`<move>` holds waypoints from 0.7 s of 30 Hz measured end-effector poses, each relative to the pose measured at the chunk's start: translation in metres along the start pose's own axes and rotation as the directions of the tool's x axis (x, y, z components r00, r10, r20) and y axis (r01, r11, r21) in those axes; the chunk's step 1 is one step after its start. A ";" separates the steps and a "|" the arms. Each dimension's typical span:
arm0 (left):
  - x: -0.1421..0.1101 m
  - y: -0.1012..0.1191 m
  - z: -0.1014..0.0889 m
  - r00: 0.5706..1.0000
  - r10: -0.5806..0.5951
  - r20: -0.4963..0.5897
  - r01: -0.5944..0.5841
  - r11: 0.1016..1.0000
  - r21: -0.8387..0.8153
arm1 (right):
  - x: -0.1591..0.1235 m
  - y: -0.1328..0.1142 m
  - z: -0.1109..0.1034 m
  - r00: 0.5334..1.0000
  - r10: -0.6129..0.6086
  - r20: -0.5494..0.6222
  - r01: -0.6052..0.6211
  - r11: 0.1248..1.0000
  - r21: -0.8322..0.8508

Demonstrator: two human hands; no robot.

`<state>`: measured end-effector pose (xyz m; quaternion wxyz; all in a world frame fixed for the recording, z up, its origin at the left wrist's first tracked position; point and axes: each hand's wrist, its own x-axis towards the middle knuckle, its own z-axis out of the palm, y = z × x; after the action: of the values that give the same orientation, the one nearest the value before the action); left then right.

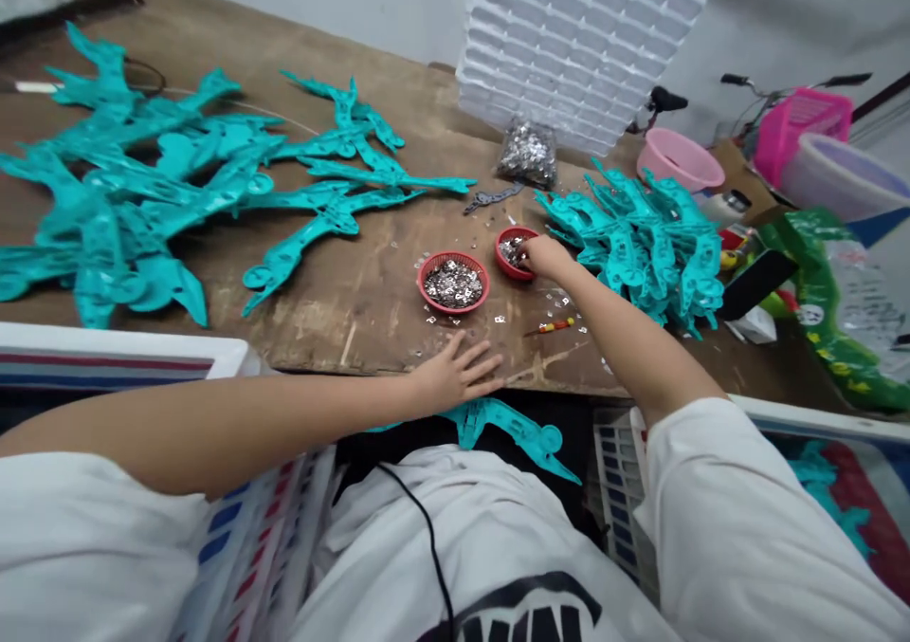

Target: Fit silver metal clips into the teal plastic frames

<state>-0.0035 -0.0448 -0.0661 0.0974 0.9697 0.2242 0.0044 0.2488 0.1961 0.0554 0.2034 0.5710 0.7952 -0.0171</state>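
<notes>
The small metal pieces (pixel 509 250) sit in a little red basket (pixel 515 271) mid-tabletop (pixel 384 310), where the person's right hand (pixel 546 257) dips in, fingers bunched; from here I can't tell whether they've caught one. The left hand (pixel 459 374) lies spread, gripping nothing, at the near edge. Just left of that basket stands a larger red basket (pixel 455 311); turquoise parts (pixel 142 187) heap up farther left, with a turquoise stack (pixel 640 244) at right.
</notes>
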 end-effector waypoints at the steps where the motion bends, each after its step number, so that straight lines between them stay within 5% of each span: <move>1: -0.002 0.003 0.011 0.996 0.082 -0.035 -0.082 0.997 0.006 | 0.004 0.002 0.003 1.000 0.004 0.002 -0.004 1.000 -0.014; 4: -0.002 0.019 0.042 0.979 0.188 -0.084 -0.185 0.982 0.039 | 0.009 0.009 0.006 1.000 0.008 -0.011 -0.009 0.999 -0.053; 9: 0.000 0.033 0.061 0.990 0.120 -0.074 -0.110 0.986 0.125 | 0.010 0.013 0.007 0.999 -0.036 -0.019 0.035 0.997 -0.066; 12: -0.002 0.040 0.045 0.982 0.176 -0.073 -0.160 0.970 0.186 | 0.013 0.007 0.006 0.997 -0.069 0.027 0.071 0.995 -0.066; 17: 0.004 0.058 -0.009 0.955 0.267 -0.127 -0.238 0.949 0.207 | 0.019 0.001 -0.001 0.997 -0.056 0.053 0.061 0.994 -0.096; 21: 0.014 0.034 -0.049 0.969 0.160 -0.187 -0.122 0.973 0.198 | 0.015 0.006 -0.008 0.999 -0.044 0.025 0.046 0.993 -0.112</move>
<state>0.0217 -0.0592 -0.0125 -0.0168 0.9825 0.1627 0.0888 0.2477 0.2141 0.0586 0.2436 0.5403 0.8052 0.0167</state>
